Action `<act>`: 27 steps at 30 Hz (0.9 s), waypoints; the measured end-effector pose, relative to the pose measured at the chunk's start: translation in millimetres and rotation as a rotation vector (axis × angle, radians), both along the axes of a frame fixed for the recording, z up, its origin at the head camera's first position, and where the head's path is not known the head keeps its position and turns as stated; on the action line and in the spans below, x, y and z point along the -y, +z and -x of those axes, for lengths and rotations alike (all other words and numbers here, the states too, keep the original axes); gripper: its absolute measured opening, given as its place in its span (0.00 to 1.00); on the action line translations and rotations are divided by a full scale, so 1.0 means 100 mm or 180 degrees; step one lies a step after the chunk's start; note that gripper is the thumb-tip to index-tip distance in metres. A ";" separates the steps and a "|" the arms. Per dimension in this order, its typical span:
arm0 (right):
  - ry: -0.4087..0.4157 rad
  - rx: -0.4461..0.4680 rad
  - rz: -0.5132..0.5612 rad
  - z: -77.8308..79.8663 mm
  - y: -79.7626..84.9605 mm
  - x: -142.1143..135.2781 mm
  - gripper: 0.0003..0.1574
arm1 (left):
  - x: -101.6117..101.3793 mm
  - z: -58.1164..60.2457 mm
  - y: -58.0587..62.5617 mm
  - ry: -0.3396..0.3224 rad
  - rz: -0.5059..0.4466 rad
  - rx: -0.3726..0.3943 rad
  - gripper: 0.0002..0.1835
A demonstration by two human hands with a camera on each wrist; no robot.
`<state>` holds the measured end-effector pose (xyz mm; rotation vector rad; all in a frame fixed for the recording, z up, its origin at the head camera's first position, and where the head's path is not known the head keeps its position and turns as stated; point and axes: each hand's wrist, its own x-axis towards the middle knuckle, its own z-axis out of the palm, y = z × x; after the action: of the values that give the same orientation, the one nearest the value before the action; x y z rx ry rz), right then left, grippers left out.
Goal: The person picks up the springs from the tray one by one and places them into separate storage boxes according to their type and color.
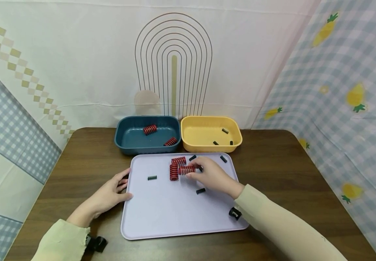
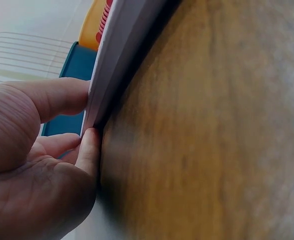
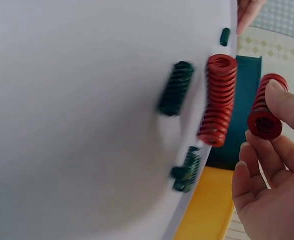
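My right hand (image 1: 212, 175) pinches a red coil spring (image 3: 267, 107) between thumb and fingers, held over the upper part of the pale lavender tray (image 1: 162, 214). Close by on the tray lie two more red springs, one lengthwise (image 1: 174, 172) and one crosswise (image 1: 179, 161). Several small dark green springs are scattered around, such as one (image 1: 200, 191) below my right hand and one (image 1: 152, 178) farther left. My left hand (image 1: 111, 192) rests at the tray's left edge; its thumb and fingertips touch the rim, spread apart along it.
Behind the tray stands a dark blue bin (image 1: 147, 150) with two red springs inside. Beside it, a yellow bin (image 1: 211, 148) contains three small dark springs. The wooden table (image 1: 282, 174) extends around the tray, and patterned cloth hangs behind and at the sides.
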<state>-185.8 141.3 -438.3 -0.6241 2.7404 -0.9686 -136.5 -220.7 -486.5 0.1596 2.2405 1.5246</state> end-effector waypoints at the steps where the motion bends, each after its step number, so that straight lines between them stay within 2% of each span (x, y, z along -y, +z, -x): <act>1: -0.0018 -0.0019 0.0062 0.02 0.01 0.04 0.23 | 0.01 0.00 0.00 0.0001 0.0002 0.0000 0.50; 7: -0.0218 -0.0159 0.0402 0.17 0.11 0.34 0.23 | 0.03 -0.01 -0.02 0.0039 0.0013 0.0022 0.50; 14: -0.0605 -0.0371 0.0610 0.46 0.20 0.72 0.20 | 0.04 -0.02 -0.02 0.0054 0.0010 0.0027 0.50; 21: -0.0774 -0.0526 0.0177 0.80 0.19 0.95 0.24 | 0.02 -0.03 0.00 0.0023 -0.0047 0.0026 0.50; 27: -0.0754 -0.0593 -0.0331 1.00 0.15 1.09 0.24 | 0.01 -0.01 0.02 0.0013 -0.0083 -0.0041 0.50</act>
<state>-286.2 31.9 -423.7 -0.3968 3.0616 -0.8439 -135.5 -222.1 -484.4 0.1732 2.2330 1.5594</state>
